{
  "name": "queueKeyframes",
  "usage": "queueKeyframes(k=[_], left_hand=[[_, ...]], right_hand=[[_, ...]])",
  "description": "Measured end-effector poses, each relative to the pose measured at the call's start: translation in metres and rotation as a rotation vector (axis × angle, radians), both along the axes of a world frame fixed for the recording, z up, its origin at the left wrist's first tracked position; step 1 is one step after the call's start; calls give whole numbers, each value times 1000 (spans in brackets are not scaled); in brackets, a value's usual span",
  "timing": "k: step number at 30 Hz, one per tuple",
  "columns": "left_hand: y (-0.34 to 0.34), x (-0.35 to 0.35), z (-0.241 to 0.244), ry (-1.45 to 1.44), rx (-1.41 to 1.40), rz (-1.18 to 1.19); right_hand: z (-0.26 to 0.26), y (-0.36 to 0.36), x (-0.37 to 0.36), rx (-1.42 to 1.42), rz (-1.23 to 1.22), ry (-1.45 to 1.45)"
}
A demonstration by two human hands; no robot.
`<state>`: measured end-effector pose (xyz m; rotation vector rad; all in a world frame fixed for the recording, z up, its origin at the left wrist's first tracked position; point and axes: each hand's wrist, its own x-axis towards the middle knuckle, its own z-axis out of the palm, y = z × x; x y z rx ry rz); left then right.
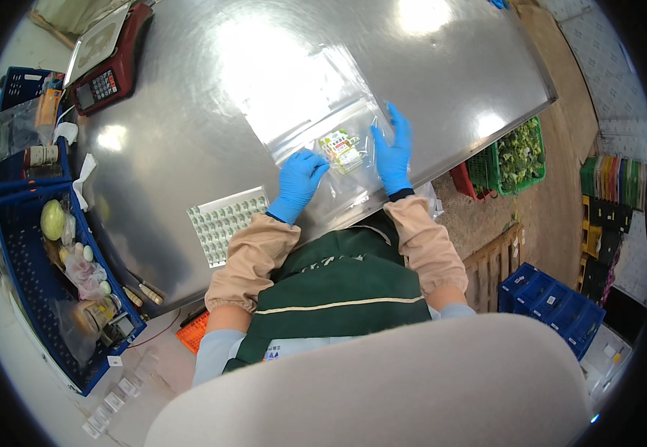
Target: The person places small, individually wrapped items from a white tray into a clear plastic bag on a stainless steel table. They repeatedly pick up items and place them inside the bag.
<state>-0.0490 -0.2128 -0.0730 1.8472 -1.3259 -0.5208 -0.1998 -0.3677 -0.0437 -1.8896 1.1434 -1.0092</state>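
Observation:
A clear plastic bag lies flat on the stainless-steel table before me. It bears a printed green and white label. My left hand, in a blue glove, rests at the bag's left side with thumb and fingertips together beside the label; whether anything thin is between them cannot be made out. At the right edge of the bag is my right hand, also gloved, its thumb and fingers spread and holding nothing. A sheet of small green stickers lies left of my left forearm.
A red weighing scale stands at the far left. Along the left edge, a blue crate holds vegetables and a jar; two wooden-handled tools lie near it. Right of the table are a green crate of leafy greens and stacked blue crates.

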Motion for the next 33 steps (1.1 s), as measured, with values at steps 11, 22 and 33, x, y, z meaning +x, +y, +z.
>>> queueKeyframes(k=[11, 22, 33], left_hand=[[9, -7, 32, -243, -280, 55], [-5, 8, 8, 186, 49, 88], [173, 171, 18, 132, -45, 490]], right_hand=[[-25, 24, 2, -46, 54, 307], [21, -7, -13, -167, -106, 27], [21, 12, -22, -147, -51, -11]])
